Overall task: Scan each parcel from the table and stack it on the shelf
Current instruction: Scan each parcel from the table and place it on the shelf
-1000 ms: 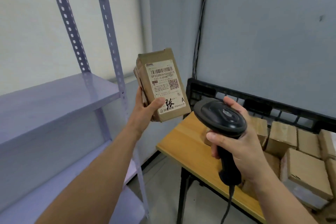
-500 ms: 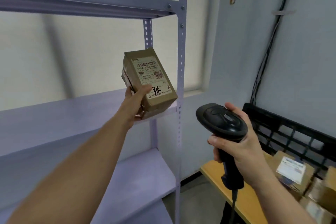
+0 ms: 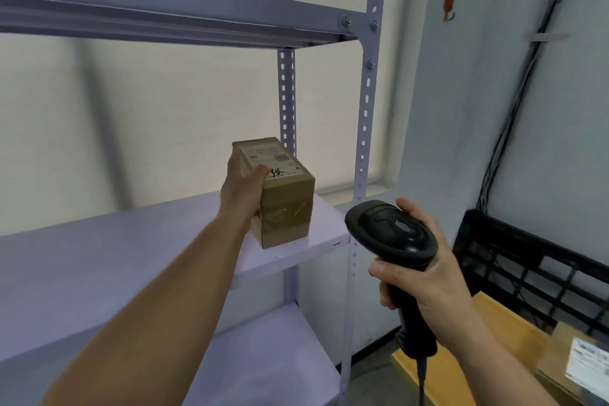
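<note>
I have the parcel down on the middle shelf, at its right end near the front post, label facing up. My left hand is wrapped around the parcel's left side, thumb across the label, fingers closed on the cardboard; I judge the box rests on the shelf board, though I cannot tell for certain that its full weight is down.

My right hand is clenched around the handle of the scanner, which sits well to the right of the shelf and points away from the parcel.

The risk I see: the parcel sits close to the shelf's front edge and right corner. If I let go while it is skewed or overhanging, it could tip off the front. Pulling my hand back carelessly could also drag it with the thumb. The scanner cable hangs below my right hand and could snag on the table when I turn back.

Half a second ago the parcel was held up in the air before the shelf, tilted with the label toward me; now it is lowered and laid flat on the board.
</note>
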A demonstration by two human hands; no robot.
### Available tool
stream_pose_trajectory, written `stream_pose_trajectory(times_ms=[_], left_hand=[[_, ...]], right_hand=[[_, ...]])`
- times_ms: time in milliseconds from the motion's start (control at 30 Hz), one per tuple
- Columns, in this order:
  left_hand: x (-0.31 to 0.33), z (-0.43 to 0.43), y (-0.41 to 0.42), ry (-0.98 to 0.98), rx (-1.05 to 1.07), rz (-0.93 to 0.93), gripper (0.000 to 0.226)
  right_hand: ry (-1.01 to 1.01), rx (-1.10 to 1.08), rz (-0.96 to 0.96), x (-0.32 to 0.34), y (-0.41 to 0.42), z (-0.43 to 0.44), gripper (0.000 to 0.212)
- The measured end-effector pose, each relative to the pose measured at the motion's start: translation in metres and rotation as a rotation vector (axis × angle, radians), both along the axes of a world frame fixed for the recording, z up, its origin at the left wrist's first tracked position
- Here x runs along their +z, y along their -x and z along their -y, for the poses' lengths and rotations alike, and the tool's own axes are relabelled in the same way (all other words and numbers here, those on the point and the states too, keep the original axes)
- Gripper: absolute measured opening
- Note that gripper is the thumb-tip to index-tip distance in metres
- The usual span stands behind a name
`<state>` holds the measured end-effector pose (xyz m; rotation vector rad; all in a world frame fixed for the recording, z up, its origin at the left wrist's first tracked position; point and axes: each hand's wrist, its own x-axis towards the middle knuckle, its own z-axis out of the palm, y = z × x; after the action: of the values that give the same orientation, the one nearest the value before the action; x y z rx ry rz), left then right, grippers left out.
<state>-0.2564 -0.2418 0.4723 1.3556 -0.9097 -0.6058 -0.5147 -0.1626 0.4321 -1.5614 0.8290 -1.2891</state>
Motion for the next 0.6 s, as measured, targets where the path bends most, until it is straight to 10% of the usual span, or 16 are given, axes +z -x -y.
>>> stream_pose_trajectory(times_ms=[100, 300, 600], left_hand=[[0.0, 0.009, -0.01, -0.001, 0.01, 0.177, 0.026], [-0.017, 0.016, -0.027, -0.108, -0.25, 0.472, 0.118], [-0.023, 0.079, -0.049, -0.076, -0.211, 0.517, 0.11]], right_hand=[[0.01, -0.007, -0.006, 0.0, -0.009, 0.012, 0.082], [0.021, 0.008, 0.004, 0.002, -0.025, 0.036, 0.082], [-0.021, 0.058, 0.013, -0.007, -0.047, 0.069, 0.085]])
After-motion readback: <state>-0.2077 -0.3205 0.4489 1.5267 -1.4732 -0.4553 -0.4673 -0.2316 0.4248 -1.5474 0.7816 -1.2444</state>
